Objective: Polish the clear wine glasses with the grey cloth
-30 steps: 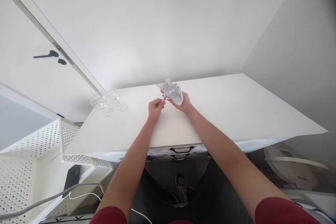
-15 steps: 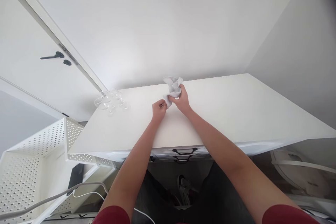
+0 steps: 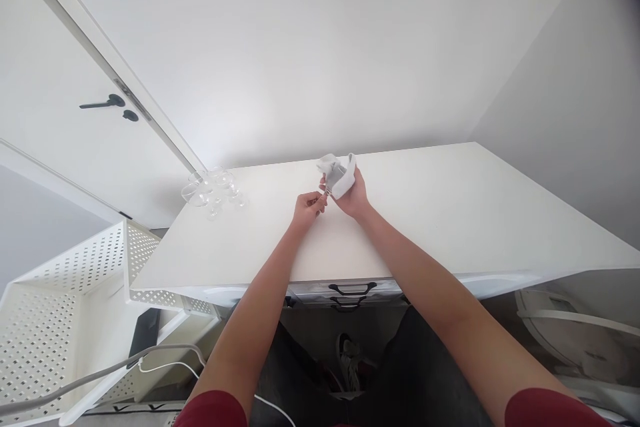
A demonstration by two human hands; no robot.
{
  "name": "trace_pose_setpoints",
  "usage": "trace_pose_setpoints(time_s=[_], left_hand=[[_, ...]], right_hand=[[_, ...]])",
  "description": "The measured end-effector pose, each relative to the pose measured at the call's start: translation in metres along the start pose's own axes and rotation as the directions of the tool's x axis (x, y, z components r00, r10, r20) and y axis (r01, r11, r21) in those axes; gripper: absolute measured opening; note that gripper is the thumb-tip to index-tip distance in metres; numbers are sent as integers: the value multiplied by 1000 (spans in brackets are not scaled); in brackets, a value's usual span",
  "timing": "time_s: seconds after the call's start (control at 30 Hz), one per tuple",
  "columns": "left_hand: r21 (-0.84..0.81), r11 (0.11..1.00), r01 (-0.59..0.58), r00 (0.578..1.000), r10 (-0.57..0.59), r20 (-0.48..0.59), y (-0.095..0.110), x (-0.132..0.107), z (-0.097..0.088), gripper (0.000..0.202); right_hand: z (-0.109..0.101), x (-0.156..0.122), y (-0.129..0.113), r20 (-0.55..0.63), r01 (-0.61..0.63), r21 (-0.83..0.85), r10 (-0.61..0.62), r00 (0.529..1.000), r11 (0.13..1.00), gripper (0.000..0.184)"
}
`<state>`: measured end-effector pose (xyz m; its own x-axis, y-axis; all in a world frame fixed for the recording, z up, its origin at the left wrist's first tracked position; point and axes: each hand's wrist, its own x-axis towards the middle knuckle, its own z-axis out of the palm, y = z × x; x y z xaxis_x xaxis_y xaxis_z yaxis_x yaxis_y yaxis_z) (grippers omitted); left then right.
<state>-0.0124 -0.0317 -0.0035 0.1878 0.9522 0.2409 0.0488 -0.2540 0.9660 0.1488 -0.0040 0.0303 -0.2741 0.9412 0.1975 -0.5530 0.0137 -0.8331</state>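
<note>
My left hand (image 3: pixel 307 209) is closed, its fingertips pinching the thin stem of a clear stemmed glass (image 3: pixel 328 193). The bowl end of the glass lies among the folds of a white cloth (image 3: pixel 345 180), which hides much of it. My right hand (image 3: pixel 357 198) is wrapped round the cloth from the right side, with some fingertips showing behind the glass. Both hands are just above the white cabinet top (image 3: pixel 425 213), near its back edge.
Several clear stemmed glasses (image 3: pixel 213 190) stand close together at the cabinet's back left. A wall rises behind. A perforated white shelf unit (image 3: pixel 100 253) and a door with a black handle (image 3: pixel 103 103) are at left. Drawers with black handles (image 3: pixel 353 290) face me.
The cloth has been gathered and turned round the glass, and its hanging corner near my left hand has gone. My left hand now shows the stem at its fingertips. My right hand has turned more palm-up.
</note>
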Motion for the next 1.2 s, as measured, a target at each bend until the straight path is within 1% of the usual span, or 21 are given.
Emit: trace_pose_setpoints(time_s=[0.07,0.1,0.17,0.23,0.33,0.4,0.47,0.53,0.57,0.6,0.67,0.73,0.77,0.83,0.9,0.93,0.97,1.03,1.1,1.13,1.2], left_hand=[[-118,993,27,999,-23,38,2,0,-3,47],[-158,987,35,999,-29,41,2,0,-4,47],[-214,975,58,998,-53,30,0,1,-6,47],[-260,961,95,995,-93,20,-5,3,-7,46],[-317,935,157,983,-179,-42,-11,5,-3,42],[-344,924,165,971,-213,-106,-13,6,0,34],[-352,923,153,973,-203,-110,-11,6,3,31],[-343,930,131,982,-168,-80,-8,6,4,35],[-332,936,118,984,-155,-86,-7,6,3,36],[-319,942,99,982,-144,-119,-7,7,2,36],[-296,954,42,961,-119,-248,-7,7,-3,32],[-296,955,-16,935,-91,-342,-8,8,-7,28],[-312,949,-38,933,-78,-352,-7,7,-8,27],[-378,925,-51,952,-70,-299,-4,6,-9,37],[-448,893,-31,977,-69,-204,2,3,-7,54],[-472,881,-16,986,-65,-155,5,2,-5,61],[-486,874,-6,991,-58,-117,7,2,-4,64],[-493,870,-13,994,-42,-101,9,2,-3,64],[-484,874,-39,985,-47,-164,7,3,-4,60],[-476,878,-54,976,-54,-210,5,4,-4,60],[-452,889,-73,957,-65,-283,2,6,-5,60]], right_hand=[[0,-2,0,74,-62,-2,62,995,998,71],[-2,-2,0,106,-73,1,72,992,997,73],[-6,-2,3,164,-74,7,72,984,997,74],[-11,-1,10,204,-81,-16,82,976,997,68],[-13,2,25,172,-61,-113,80,982,992,56],[-10,3,34,126,-31,-161,52,991,986,50],[-6,5,38,106,-23,-177,42,993,984,46],[-5,7,39,80,-14,-172,28,996,985,44],[-6,8,38,56,4,-165,5,998,986,44],[-7,9,36,27,23,-158,-19,999,987,43],[-10,10,32,-14,29,-143,-31,999,989,42],[-13,9,28,6,-28,-116,29,1000,993,40],[-14,8,27,44,-77,-94,81,996,993,39],[-14,5,25,158,-192,-60,199,967,980,39],[-12,2,24,258,-299,-84,310,915,951,41],[-11,1,24,280,-331,-112,349,894,937,41],[-10,0,25,284,-342,-143,370,885,929,40],[-9,1,28,263,-299,-203,346,901,932,38],[-8,3,33,225,-171,-310,247,943,935,35],[-8,4,36,200,-93,-389,183,963,917,33],[-6,6,40,157,30,-538,65,986,843,29]])
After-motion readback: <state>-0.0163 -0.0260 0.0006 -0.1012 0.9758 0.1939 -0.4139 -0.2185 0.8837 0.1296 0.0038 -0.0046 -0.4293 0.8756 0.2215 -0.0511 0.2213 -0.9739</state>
